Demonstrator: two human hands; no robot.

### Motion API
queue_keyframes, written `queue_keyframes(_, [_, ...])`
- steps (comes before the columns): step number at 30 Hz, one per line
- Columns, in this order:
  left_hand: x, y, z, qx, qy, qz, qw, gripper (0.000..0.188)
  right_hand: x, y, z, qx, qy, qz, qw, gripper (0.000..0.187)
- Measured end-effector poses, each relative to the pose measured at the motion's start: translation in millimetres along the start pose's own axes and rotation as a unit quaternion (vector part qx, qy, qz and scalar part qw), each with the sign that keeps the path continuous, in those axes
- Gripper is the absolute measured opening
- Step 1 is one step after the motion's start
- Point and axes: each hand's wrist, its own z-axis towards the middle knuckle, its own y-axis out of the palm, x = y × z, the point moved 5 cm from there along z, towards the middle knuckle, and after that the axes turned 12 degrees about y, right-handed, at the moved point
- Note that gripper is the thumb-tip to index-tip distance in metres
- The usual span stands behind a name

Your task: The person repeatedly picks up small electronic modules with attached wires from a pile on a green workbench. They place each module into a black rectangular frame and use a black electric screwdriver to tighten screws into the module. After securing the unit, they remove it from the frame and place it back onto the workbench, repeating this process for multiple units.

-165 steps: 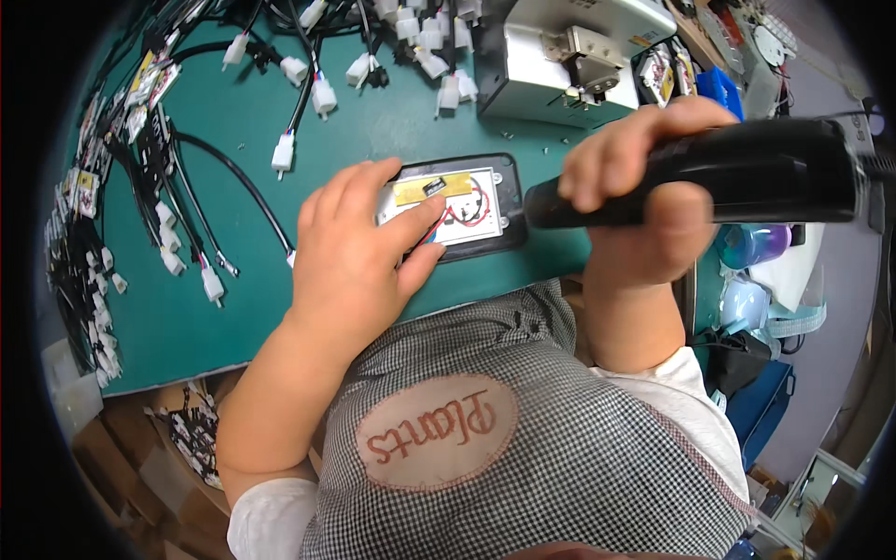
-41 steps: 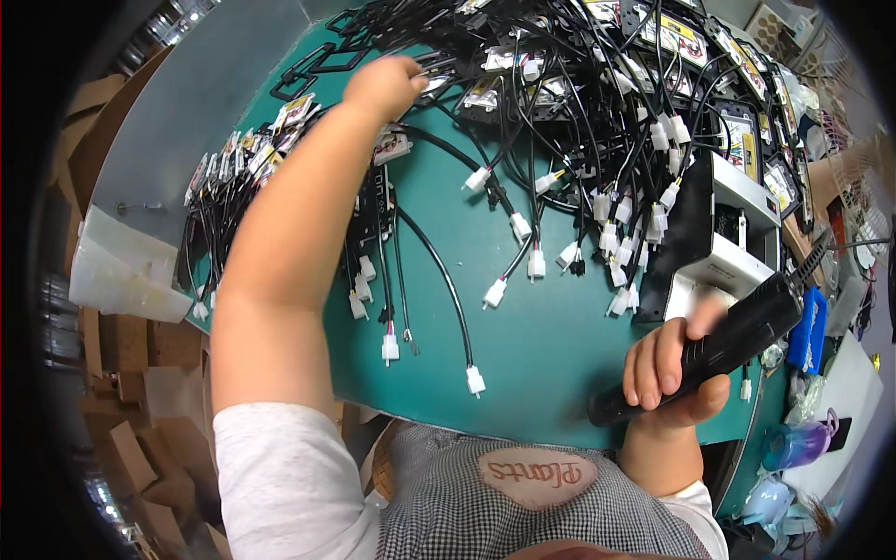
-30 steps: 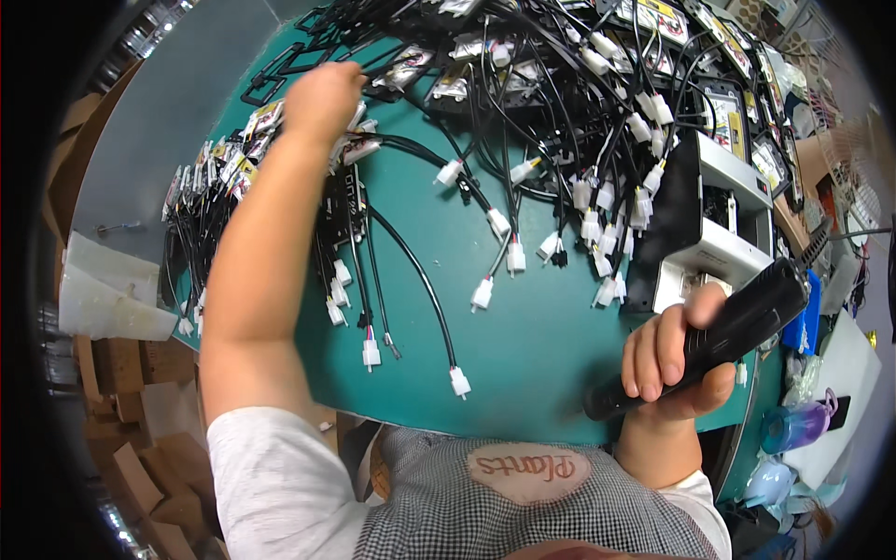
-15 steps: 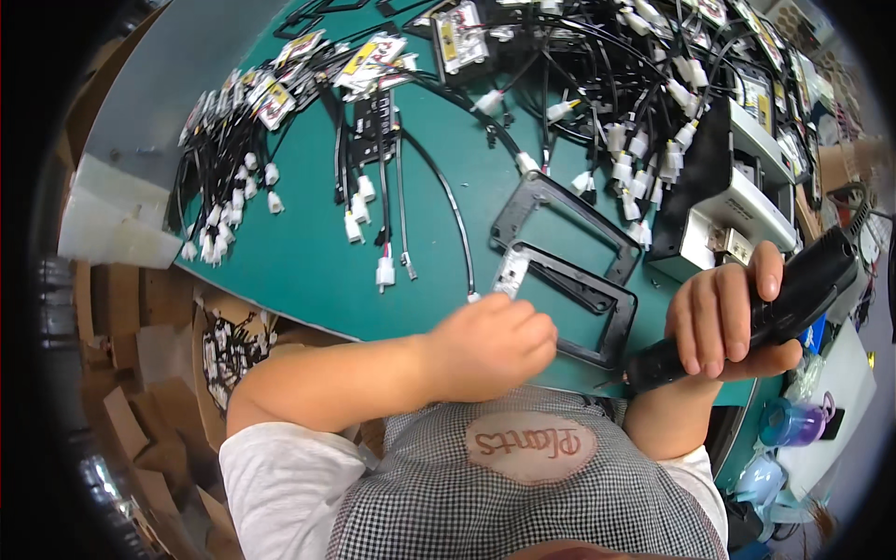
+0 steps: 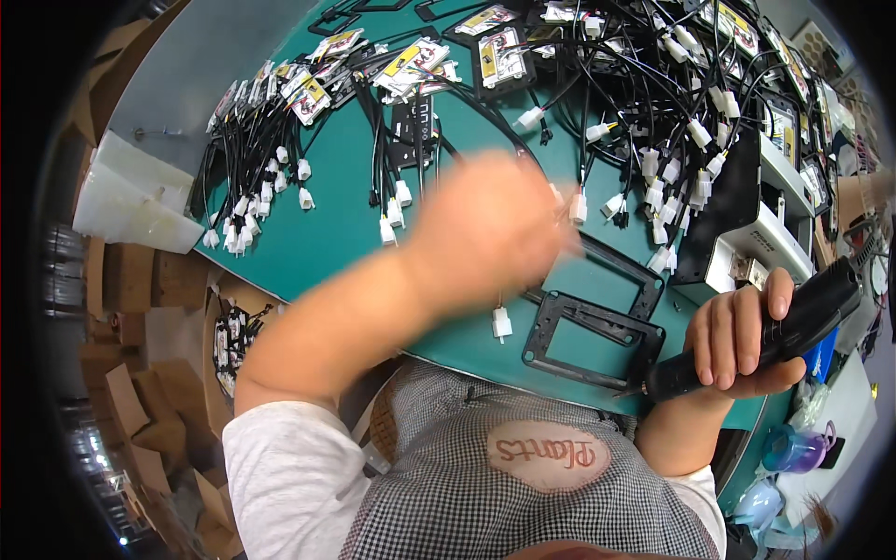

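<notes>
My right hand [image 5: 737,338] is wrapped round a black electric screwdriver [image 5: 814,313], its tip pointing left and down beside the nearer frame. My left hand [image 5: 490,233] is smeared by motion over the middle of the green table, close to a white plug [image 5: 578,207] on a black cable. I cannot make out its fingers or whether they hold anything. Between my hands lies a black rectangular plastic frame [image 5: 539,338]. A second black frame [image 5: 647,291] sits just behind it, partly hidden. Left of my left hand is a black display board [image 5: 409,131] with cables.
Wired boards with white plugs [image 5: 247,219] are heaped at the left, and a bigger tangle of boards and cables [image 5: 653,131] fills the back right. A black-and-silver metal box [image 5: 761,243] stands right. One white plug [image 5: 502,323] lies near the front edge [image 5: 448,369] of the table.
My left hand has moved up and away from the nearer frame, toward the cables farther back. My right hand still grips the screwdriver in nearly the same place. The whole view has shifted slightly.
</notes>
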Motion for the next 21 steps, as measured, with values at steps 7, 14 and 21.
queue_keyframes(7, [-238, -6, -83, -0.175, -0.406, 0.257, 0.859, 0.065, 0, -6, 3, 0.012, 0.014, -0.016, 1.000, 0.047])
queue_keyframes(14, [-246, -23, -86, -0.094, -0.440, 0.165, 0.878, 0.055, 0, -9, 0, 0.037, 0.008, -0.033, 0.999, 0.052])
queue_keyframes(21, [-162, -172, -28, 0.188, -0.136, 0.286, 0.930, 0.039, -2, -9, 2, -0.001, -0.003, -0.018, 1.000, 0.053])
